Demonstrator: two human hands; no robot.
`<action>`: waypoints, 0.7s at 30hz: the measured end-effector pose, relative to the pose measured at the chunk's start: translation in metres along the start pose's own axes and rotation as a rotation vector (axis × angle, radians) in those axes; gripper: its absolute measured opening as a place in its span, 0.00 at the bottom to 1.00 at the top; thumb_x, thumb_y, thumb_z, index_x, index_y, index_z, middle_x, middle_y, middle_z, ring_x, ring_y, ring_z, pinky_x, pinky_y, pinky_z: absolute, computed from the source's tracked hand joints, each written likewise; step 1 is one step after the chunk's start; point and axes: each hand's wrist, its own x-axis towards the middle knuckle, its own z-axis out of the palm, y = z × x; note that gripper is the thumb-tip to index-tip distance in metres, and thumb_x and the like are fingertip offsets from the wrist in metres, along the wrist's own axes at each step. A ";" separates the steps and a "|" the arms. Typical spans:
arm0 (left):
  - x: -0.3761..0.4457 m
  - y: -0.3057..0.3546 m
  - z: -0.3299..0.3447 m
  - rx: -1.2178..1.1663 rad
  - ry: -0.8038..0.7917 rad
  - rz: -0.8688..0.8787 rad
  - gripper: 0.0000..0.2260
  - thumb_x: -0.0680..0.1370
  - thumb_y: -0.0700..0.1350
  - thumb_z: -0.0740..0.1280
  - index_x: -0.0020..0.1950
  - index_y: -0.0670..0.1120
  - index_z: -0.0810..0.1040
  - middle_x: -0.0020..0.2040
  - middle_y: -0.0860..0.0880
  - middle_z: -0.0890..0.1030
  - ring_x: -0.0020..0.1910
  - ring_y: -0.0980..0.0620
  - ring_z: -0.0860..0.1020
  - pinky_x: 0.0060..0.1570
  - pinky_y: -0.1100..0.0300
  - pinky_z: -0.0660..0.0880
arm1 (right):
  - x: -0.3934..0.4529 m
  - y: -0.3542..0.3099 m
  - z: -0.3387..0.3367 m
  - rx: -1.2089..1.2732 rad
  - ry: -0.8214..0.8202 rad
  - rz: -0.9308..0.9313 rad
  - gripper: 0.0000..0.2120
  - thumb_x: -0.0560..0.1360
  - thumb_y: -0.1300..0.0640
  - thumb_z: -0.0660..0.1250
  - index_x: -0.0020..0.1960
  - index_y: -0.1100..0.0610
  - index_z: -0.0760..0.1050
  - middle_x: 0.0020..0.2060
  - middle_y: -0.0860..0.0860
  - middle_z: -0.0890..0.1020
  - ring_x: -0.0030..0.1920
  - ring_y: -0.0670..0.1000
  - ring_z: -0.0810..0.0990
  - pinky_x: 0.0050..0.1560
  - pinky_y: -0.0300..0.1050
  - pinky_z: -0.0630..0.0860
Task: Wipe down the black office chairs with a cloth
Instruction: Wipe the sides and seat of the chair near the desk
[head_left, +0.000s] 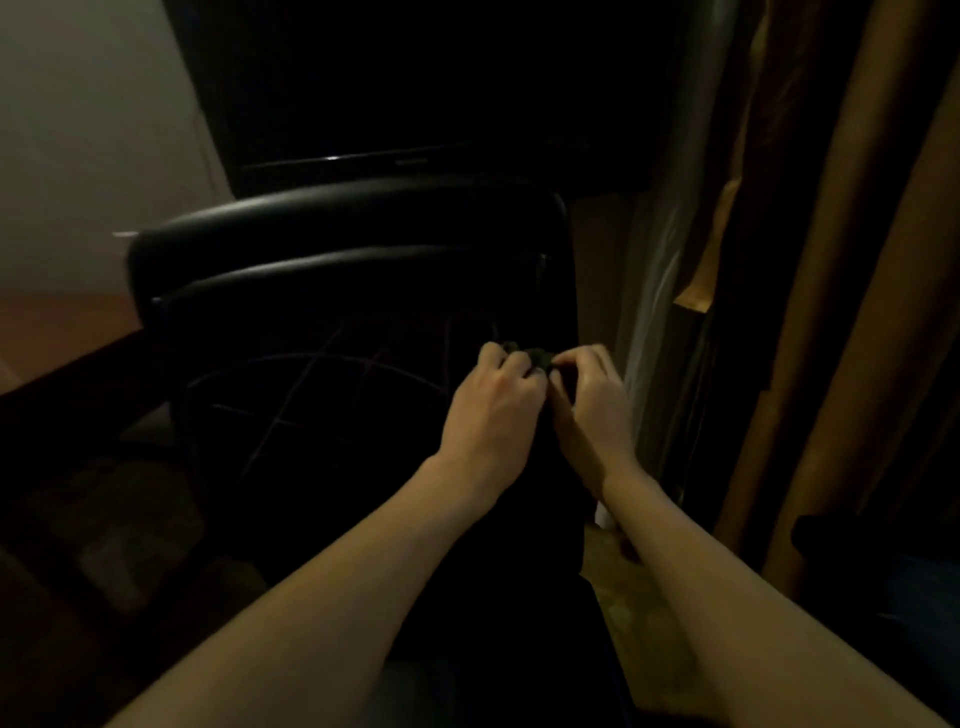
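The room is dim. A black office chair (332, 244) stands in front of me, its padded backrest top curving across the middle of the view. Both hands meet over the chair's right side. My left hand (493, 405) and my right hand (589, 395) pinch a small dark cloth (535, 357) between their fingertips. The cloth is bunched, and most of it is hidden by my fingers and the dark. Below the hands hangs a dark mass that I cannot tell apart from the chair.
A dark monitor or screen (415, 104) stands behind the chair. Brown curtains (831, 260) hang along the right, with a pale pole (670, 234) beside them. A light wall (93, 130) is at the left. A dark chair part (831, 540) sits at the right edge.
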 end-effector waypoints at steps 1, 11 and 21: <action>-0.005 -0.013 -0.009 -0.033 0.054 -0.037 0.12 0.79 0.36 0.61 0.59 0.43 0.79 0.58 0.46 0.79 0.56 0.45 0.71 0.50 0.57 0.75 | 0.003 -0.017 0.002 -0.012 -0.007 -0.032 0.04 0.80 0.61 0.62 0.54 0.59 0.73 0.48 0.47 0.70 0.43 0.39 0.69 0.44 0.23 0.65; -0.056 -0.080 -0.076 -0.627 0.103 -0.618 0.31 0.75 0.39 0.69 0.77 0.49 0.63 0.71 0.47 0.72 0.68 0.48 0.70 0.64 0.63 0.68 | -0.013 -0.126 0.026 0.105 -0.140 -0.146 0.02 0.79 0.61 0.64 0.51 0.55 0.72 0.56 0.46 0.68 0.53 0.35 0.67 0.52 0.21 0.64; -0.121 -0.141 -0.089 -1.465 -0.102 -0.876 0.08 0.76 0.39 0.70 0.55 0.46 0.79 0.48 0.44 0.83 0.45 0.48 0.83 0.42 0.58 0.77 | -0.037 -0.155 0.065 0.169 -0.348 0.034 0.04 0.76 0.60 0.67 0.49 0.54 0.73 0.45 0.50 0.77 0.45 0.47 0.77 0.43 0.34 0.73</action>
